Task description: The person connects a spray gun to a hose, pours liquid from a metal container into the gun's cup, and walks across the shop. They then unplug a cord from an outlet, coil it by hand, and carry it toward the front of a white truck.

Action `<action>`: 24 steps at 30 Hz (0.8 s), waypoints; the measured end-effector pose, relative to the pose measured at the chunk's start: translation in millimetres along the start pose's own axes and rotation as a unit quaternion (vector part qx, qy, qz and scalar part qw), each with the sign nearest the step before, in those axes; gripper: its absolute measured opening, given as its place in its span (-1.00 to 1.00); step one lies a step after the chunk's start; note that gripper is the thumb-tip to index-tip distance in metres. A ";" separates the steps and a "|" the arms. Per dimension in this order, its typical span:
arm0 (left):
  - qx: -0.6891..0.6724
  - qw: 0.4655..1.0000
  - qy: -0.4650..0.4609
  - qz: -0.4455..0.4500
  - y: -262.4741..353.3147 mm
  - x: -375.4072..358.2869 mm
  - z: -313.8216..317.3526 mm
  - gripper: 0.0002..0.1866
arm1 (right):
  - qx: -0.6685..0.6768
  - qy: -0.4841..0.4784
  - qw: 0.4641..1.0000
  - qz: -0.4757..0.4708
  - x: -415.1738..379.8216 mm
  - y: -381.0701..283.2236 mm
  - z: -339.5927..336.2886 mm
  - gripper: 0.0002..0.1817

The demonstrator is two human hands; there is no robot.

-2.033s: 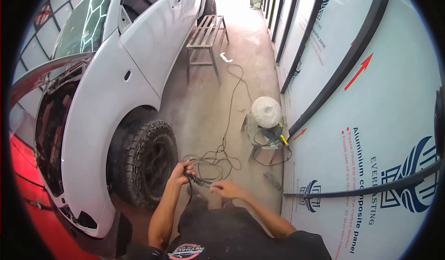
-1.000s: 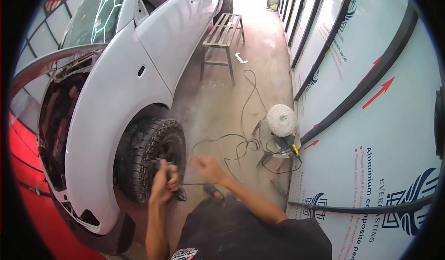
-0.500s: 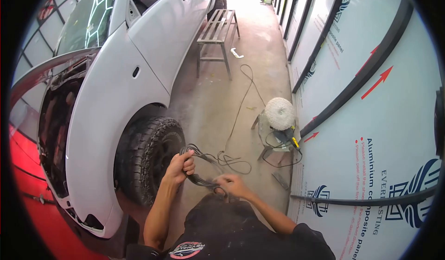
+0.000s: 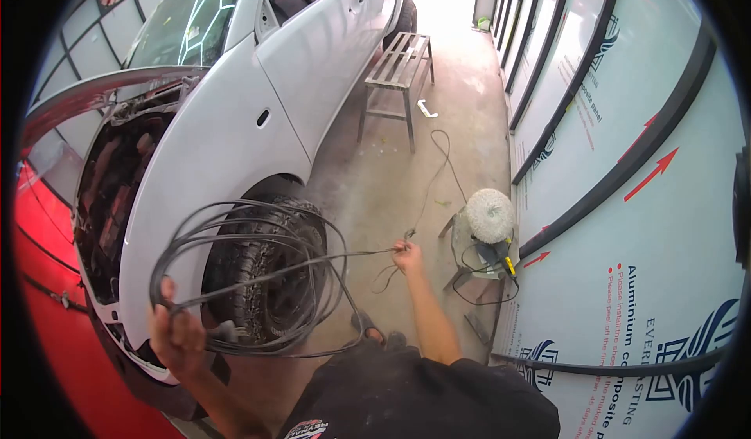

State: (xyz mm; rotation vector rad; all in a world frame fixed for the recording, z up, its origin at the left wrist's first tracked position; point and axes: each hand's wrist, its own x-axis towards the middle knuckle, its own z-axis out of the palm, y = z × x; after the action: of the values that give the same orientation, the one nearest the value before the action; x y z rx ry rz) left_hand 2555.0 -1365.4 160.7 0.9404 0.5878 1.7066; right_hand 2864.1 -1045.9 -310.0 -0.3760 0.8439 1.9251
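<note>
left hand (image 4: 178, 333) grip clamped on coiled cable (image 4: 258, 271) | right hand (image 4: 407, 257) grip pinching cable | wall panel (image 4: 626, 228): "Aluminium composite panel"

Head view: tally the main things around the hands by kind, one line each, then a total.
Hands: 2, left hand gripping the cable coil, right hand pinching its free run
Cable coils: 1
White cars: 1
Visible front tyres: 1
Metal benches: 1
Polishers with woolly pad: 1
Total: 7
</note>
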 end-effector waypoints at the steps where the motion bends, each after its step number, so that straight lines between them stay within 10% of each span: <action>1: -0.003 0.999 0.037 0.019 1.9 -1.8 -9.8 -0.70 | -0.083 0.016 0.996 -0.021 0.6 -2.0 10.0 -0.64; 5: 0.133 0.953 0.271 -0.001 -48.6 0.7 -44.3 -0.68 | -0.362 -0.016 0.928 -0.085 -39.0 24.2 48.8 -0.73; 9: 0.138 0.923 0.248 -0.260 -153.3 11.5 -72.3 -0.71 | -0.529 -0.130 0.835 -0.073 -143.2 110.0 86.4 -0.69; 15: -0.064 0.886 0.228 -0.398 -271.8 -8.8 -122.1 -0.70 | -0.695 -0.225 0.682 -0.019 -212.5 172.2 77.4 -0.66; 24: -0.175 0.869 0.238 -0.397 -267.6 -45.9 -146.3 -0.75 | -0.638 -0.156 0.743 -0.131 -207.4 147.0 38.6 -0.64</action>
State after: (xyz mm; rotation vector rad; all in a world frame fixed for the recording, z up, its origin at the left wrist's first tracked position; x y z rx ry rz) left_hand 2590.4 -1312.0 -141.0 -0.0395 0.8079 1.1972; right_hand 2841.0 -1198.3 -104.2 -0.8637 -0.8580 1.9288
